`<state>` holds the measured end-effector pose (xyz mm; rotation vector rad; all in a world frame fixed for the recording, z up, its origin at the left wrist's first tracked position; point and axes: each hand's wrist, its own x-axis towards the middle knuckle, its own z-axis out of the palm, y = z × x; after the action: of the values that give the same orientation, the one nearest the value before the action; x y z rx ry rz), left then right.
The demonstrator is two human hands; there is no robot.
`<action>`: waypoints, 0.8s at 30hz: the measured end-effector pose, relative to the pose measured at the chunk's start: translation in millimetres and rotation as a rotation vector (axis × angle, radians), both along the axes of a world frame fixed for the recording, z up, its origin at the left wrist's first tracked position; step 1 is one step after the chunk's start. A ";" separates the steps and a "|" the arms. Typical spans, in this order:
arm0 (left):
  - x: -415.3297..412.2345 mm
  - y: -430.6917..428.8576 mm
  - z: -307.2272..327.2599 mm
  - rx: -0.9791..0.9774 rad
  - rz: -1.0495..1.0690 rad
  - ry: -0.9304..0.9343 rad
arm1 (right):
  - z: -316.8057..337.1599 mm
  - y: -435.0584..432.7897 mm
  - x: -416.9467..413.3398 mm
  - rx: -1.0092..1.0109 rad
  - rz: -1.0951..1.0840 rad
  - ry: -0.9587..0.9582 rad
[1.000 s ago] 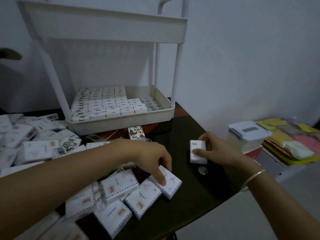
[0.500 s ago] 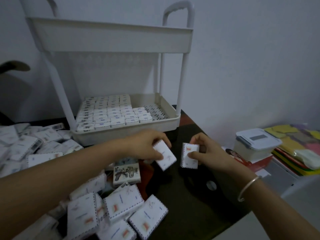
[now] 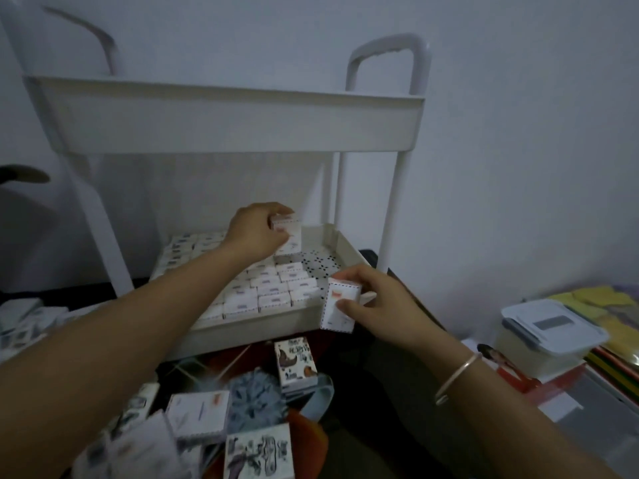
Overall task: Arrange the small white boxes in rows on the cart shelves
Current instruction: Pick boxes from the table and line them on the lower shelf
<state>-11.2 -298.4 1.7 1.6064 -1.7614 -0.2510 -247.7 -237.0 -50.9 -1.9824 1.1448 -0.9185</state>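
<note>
Over the lower shelf (image 3: 262, 326), left hand (image 3: 254, 233) pinches a box (image 3: 287, 236) at twelve o'clock; right hand (image 3: 373, 299) grips another (image 3: 340, 307) at the rim, three o'clock; light, stiff cartons, probably best held by the edges.

Hands: two. The left hand (image 3: 257, 233) grips one small white box (image 3: 287, 235); the right hand (image 3: 377, 302) grips one more box (image 3: 340, 309).

Cart (image 3: 224, 119): one, with two shelves visible. Under and beside the left hand, the lower shelf (image 3: 262, 326) carries rows of white boxes (image 3: 266, 292); the exact count cannot be told, as the forearm covers part of them.

Illustrated boxes: at least two, one (image 3: 296, 361) below the right hand and one (image 3: 259, 452) nearer the wearer. Loose white boxes (image 3: 198, 411) below the left forearm: several, blurred, not countable.

Lidded plastic container (image 3: 549, 331): one, to the right of the right hand. Bracelet (image 3: 456, 376): one, on the right wrist.
</note>
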 end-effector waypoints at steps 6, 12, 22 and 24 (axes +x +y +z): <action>11.1 -31.7 -22.9 0.036 -0.118 -0.086 | 14.6 -29.3 18.4 -0.170 0.028 -0.078; 28.0 -37.5 -34.5 0.229 -0.201 -0.241 | 19.4 -65.8 35.4 -0.274 -0.062 -0.152; 36.0 -37.6 -47.5 0.232 -0.258 -0.295 | 9.7 -133.8 86.5 -0.360 -0.176 0.026; 36.7 -35.3 -47.2 0.176 -0.276 -0.334 | 4.7 -139.5 92.9 -0.359 -0.140 0.119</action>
<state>25.6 -333.7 -45.5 1.5927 -2.2784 -0.2868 -154.7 -376.5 -46.1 -2.2910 1.2687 -1.1579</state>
